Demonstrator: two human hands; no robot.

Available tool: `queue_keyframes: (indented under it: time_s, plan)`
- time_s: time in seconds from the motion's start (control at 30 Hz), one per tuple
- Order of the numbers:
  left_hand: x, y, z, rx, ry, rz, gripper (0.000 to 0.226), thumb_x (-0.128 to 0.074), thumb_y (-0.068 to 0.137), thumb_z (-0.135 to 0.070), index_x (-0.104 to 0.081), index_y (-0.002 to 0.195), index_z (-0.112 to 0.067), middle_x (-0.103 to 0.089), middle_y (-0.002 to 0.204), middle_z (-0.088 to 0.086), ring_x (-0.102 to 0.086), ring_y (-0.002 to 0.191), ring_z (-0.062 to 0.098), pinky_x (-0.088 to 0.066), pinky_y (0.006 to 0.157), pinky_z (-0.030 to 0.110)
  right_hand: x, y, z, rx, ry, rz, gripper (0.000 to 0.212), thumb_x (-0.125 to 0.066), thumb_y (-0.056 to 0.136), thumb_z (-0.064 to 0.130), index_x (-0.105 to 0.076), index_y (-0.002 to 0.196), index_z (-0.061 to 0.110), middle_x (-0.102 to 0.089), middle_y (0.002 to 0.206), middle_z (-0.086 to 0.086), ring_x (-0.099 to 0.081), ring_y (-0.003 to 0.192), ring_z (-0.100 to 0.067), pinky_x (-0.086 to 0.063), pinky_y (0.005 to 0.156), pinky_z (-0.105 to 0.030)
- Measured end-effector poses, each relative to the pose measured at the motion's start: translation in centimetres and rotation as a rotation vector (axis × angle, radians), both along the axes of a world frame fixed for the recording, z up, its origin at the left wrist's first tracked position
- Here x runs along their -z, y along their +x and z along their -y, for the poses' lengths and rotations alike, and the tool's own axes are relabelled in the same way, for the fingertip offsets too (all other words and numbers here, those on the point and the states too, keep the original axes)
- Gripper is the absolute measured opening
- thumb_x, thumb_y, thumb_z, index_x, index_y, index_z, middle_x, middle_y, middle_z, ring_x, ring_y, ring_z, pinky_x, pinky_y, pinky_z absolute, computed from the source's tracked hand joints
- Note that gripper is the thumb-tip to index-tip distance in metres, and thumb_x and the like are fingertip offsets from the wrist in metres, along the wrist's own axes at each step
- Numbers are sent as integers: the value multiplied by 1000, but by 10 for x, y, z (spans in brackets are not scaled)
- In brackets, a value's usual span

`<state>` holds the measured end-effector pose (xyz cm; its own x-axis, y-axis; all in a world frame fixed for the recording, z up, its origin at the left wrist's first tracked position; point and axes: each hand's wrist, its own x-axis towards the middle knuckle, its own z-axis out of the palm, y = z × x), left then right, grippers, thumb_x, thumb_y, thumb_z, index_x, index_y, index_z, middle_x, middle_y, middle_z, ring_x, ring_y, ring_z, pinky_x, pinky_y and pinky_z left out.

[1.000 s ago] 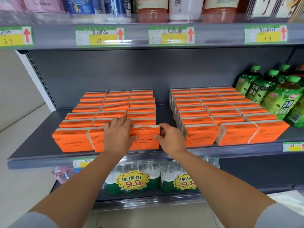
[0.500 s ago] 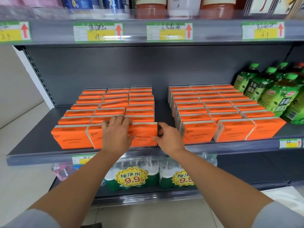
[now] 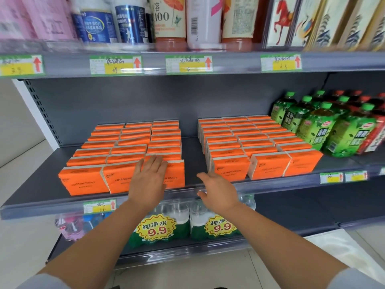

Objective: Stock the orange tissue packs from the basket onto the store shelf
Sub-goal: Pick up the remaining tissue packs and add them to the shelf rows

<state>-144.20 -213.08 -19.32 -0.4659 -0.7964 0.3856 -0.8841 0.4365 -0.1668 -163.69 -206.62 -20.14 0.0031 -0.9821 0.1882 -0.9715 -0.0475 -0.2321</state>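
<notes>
Reads "COTTON TISSUE" in dark print on the front tissue packs [image 3: 83, 182], partly cut off behind the left hand [image 3: 149, 180]. Below, shouts "纯净水 9.9" from yellow starburst stickers [image 3: 155, 228] on the water packs [image 3: 179, 211]. Up top, carries a large "100" on a bottle label [image 3: 169, 16]. Bears "青梅" in white on the green tea bottles [image 3: 318, 132]. On the shelf-edge price tags [image 3: 116, 65], red arrows and handwritten figures, "69" among them; other scrawl too blurred to read.
</notes>
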Motion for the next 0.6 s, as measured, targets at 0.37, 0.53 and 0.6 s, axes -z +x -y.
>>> queue_keyframes:
  time_s: [0.37, 0.53, 0.6]
  plan:
    - [-3, -86, -63, 247, 169, 18, 53, -53, 89, -16, -40, 141, -17, -46, 139, 1, -39, 129, 21, -35, 100, 33, -3, -77, -88, 124, 105, -169, 41, -56, 94, 31, -50, 132, 18, -54, 123, -5, -52, 116, -26, -52, 83, -38]
    - [9, -148, -106, 355, 213, 81, 49, -54, 89, -15, -44, 136, -15, -49, 135, 3, -41, 127, 24, -36, 99, 36, 7, -125, -148, 249, 184, -172, 39, -56, 92, 32, -52, 129, 18, -53, 120, -5, -51, 116, -26, -48, 85, -37]
    - [16, -175, -126, 406, 222, 101, 47, -57, 87, -19, -47, 133, -16, -51, 133, 2, -42, 126, 24, -36, 100, 35, 14, -144, -174, 297, 226, -163, 37, -55, 92, 30, -53, 128, 18, -54, 119, -5, -51, 115, -26, -47, 84, -37]
